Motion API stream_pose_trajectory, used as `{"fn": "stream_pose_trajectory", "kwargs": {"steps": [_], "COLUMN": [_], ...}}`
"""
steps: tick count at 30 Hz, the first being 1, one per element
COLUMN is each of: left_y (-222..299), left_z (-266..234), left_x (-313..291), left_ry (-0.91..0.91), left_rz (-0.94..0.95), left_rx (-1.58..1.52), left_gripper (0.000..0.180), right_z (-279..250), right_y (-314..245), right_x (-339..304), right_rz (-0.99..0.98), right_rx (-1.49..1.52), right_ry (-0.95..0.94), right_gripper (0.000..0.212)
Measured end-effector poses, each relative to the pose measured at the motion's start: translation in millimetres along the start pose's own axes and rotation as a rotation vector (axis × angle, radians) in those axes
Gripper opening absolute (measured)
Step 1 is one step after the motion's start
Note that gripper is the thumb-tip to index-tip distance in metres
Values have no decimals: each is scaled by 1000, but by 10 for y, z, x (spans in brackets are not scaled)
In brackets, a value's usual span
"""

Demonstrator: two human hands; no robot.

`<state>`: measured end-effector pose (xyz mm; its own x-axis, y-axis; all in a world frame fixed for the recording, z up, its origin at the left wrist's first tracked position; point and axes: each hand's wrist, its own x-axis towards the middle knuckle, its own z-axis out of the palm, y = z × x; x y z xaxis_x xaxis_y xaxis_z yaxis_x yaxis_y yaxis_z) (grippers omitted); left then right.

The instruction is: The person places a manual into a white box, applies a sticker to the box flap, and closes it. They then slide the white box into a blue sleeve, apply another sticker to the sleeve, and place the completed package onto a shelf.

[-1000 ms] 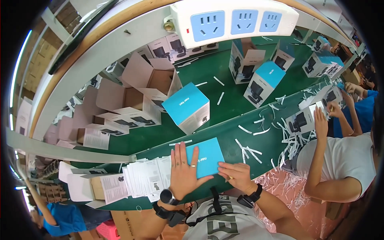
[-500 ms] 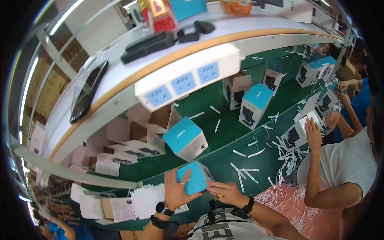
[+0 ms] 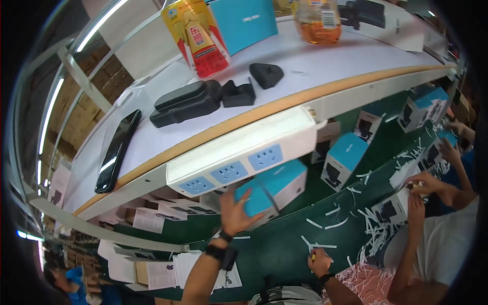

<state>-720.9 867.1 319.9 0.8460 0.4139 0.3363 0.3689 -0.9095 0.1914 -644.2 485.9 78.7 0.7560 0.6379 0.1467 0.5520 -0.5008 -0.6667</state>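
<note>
My left hand [image 3: 235,213] has its fingers and thumb spread around the near left end of a blue-topped carton [image 3: 257,202] below the white power strip. That carton stands against another blue and white carton [image 3: 292,183] just behind it, and its edges are slightly blurred. Lower right, my right hand [image 3: 320,261] is closed around a small yellow tool [image 3: 313,257], mostly hidden by the fingers. White paper strips [image 3: 308,243] lie on the green bench top right beside that hand.
The power strip [image 3: 241,152] hangs from the shelf edge above my left hand. On the shelf are a phone [image 3: 118,152], a black case [image 3: 187,101] and a drink bottle [image 3: 317,23]. Leaflets [image 3: 190,269] lie near left. A co-worker's hands [image 3: 419,190] handle a box at right.
My left hand has moved the blue-topped carton away from me, up to the other carton. My right hand has let go of the carton and moved right, still with the yellow tool.
</note>
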Motion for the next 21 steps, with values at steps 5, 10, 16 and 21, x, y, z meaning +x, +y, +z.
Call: {"fn": "stream_pose_trajectory", "kwargs": {"steps": [5, 10, 16, 21], "left_y": [493, 337, 475, 205], "left_z": [533, 721, 907, 995], "left_x": [1040, 1436, 1506, 1482], "left_ry": [-260, -312, -241, 90], "left_rz": [16, 150, 149, -10], "left_rx": [-167, -345, -227, -237], "left_gripper": [101, 103, 92, 66], "right_z": [63, 86, 50, 64], "right_y": [32, 45, 68, -19], "right_x": [40, -18, 35, 67], "right_rz": [18, 35, 47, -12], "right_rx": [33, 29, -22, -2], "right_ry": [52, 49, 62, 80], "right_gripper": [17, 19, 18, 16]}}
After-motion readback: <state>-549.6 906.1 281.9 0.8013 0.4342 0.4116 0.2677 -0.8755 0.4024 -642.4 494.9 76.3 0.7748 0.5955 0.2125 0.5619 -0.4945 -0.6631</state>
